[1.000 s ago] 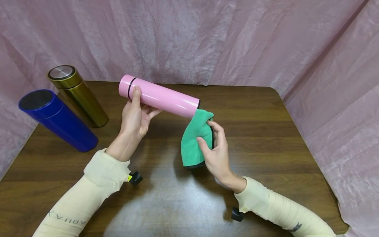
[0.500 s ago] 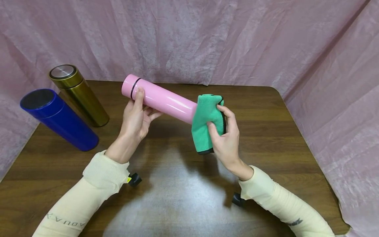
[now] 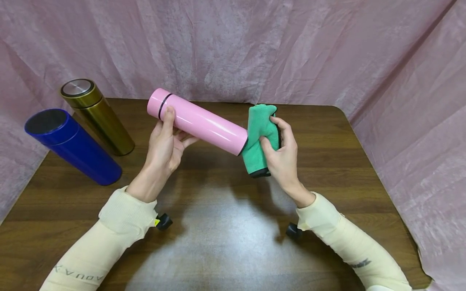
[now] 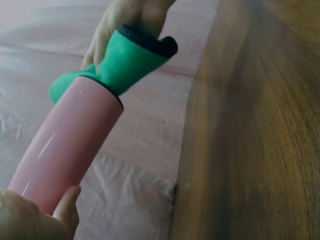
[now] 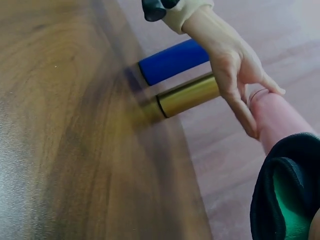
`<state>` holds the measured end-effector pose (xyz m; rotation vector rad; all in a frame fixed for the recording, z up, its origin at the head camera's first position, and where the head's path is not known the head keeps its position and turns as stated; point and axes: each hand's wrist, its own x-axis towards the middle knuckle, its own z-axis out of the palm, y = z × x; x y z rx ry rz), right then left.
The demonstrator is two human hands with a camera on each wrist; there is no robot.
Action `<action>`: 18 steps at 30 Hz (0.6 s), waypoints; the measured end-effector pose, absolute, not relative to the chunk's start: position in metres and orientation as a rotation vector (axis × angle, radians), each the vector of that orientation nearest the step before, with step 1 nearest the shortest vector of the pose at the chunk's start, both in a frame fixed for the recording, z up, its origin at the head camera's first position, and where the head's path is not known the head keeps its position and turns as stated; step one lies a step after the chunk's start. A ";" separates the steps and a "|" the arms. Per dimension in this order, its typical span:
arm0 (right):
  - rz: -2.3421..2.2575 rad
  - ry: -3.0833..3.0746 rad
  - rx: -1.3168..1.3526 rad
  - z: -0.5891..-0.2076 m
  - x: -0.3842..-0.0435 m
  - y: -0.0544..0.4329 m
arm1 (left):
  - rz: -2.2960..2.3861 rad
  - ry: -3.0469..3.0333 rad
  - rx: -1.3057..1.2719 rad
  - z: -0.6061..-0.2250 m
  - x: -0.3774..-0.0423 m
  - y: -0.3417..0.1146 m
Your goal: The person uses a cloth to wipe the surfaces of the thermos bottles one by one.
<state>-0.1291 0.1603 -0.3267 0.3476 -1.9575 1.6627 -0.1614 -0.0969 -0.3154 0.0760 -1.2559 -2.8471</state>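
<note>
A glossy pink thermos (image 3: 205,123) with a black ring below its lid is tilted in the air, base down to the right. My left hand (image 3: 164,149) grips it near the lid end, thumb on top and fingers beneath. In my right hand (image 3: 284,157) a folded green cloth (image 3: 257,139) with black edging is pinched between thumb and fingers. The cloth touches the thermos's base, as the left wrist view also shows with the green cloth (image 4: 125,62) against the base of the pink thermos (image 4: 70,140). Part of the right hand's fingers is hidden behind the cloth.
To the left, a blue thermos (image 3: 74,147) and a gold thermos (image 3: 98,119) stand upright on the brown wooden table (image 3: 346,182). Pink curtains (image 3: 225,48) hang behind the table and along its right side. Black wrist cameras hang under both cuffs.
My right hand has moved the green cloth up and to the right over the thermos's base, and the base's lower edge now shows. The left hand and pink thermos have shifted only slightly.
</note>
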 end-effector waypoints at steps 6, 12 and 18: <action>1.749 -2.037 0.317 -0.331 -0.126 0.159 | -2.858 -1.223 0.092 -0.315 -0.161 -0.095; 1.863 -2.151 0.256 -0.370 -0.131 0.165 | -2.896 -1.149 0.111 -0.315 -0.162 -0.093; 2.101 -2.182 0.159 -0.373 -0.113 0.155 | -2.931 -1.061 0.203 -0.315 -0.166 -0.091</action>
